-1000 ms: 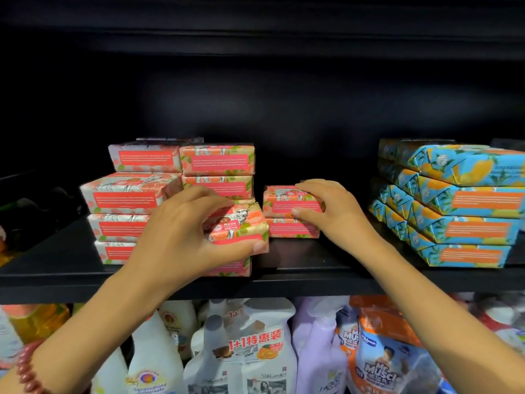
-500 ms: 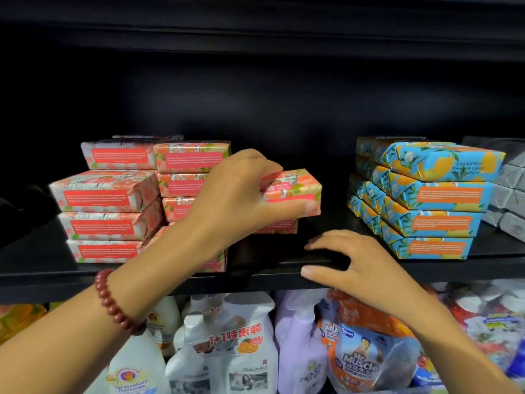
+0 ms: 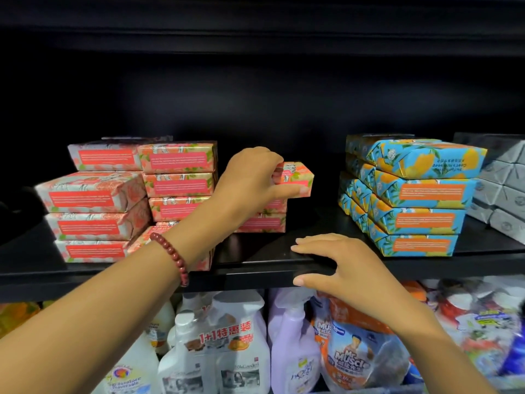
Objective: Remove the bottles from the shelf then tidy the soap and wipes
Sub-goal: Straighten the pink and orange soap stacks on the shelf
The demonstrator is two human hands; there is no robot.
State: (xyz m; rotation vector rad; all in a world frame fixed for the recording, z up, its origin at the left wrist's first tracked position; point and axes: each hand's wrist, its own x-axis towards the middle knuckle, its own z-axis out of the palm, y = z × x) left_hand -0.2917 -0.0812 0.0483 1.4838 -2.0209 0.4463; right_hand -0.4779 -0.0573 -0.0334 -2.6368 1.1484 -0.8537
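Note:
Pink floral soap bars are stacked on the left of the black shelf. My left hand grips one pink soap bar and holds it on top of a small pile of two pink bars in the middle. My right hand rests on the shelf's front edge, fingers spread, holding nothing. A stack of blue-and-orange soap bars stands to the right.
Grey-white packs sit at the far right of the shelf. Below the shelf are white spray bottles, a lilac spray bottle and an orange refill pouch. Bare shelf lies between the middle pile and the blue stack.
My left hand carried a pink bar from the left stacks rightward onto the middle pile. My right hand let go of that pile and dropped to the shelf edge.

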